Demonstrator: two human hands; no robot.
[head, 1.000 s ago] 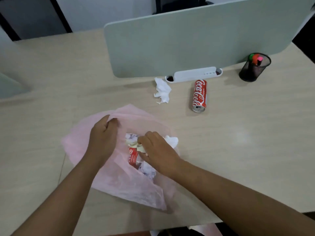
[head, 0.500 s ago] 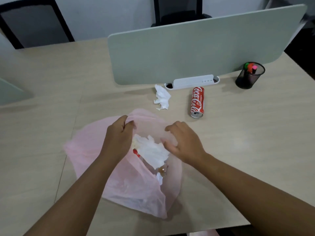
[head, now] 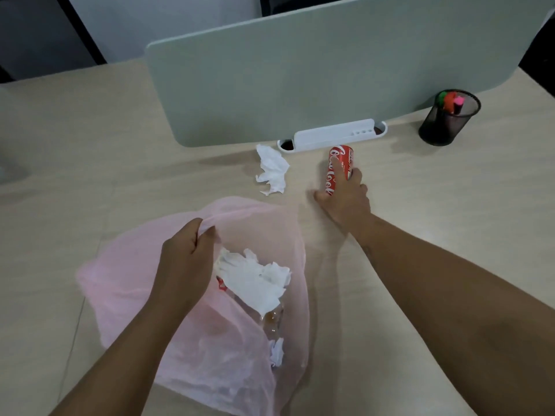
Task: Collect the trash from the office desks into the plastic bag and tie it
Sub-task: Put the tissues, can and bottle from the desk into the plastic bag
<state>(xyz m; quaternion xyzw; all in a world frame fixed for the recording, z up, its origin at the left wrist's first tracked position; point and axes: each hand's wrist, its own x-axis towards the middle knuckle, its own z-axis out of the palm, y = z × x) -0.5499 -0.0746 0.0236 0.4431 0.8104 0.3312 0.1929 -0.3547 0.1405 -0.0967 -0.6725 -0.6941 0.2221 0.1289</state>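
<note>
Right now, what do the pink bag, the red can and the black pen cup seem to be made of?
Pink bag: thin plastic film, translucent and wrinkled; desk shows through it. Red can: probably aluminium, glossy printed surface, though partly covered by the right hand. Pen cup: black mesh, likely metal; matte, see-through wall.

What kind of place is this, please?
Probably a shared office: a pale wooden desk, a grey-green divider panel standing across it, and a black mesh pen holder with markers.
</note>
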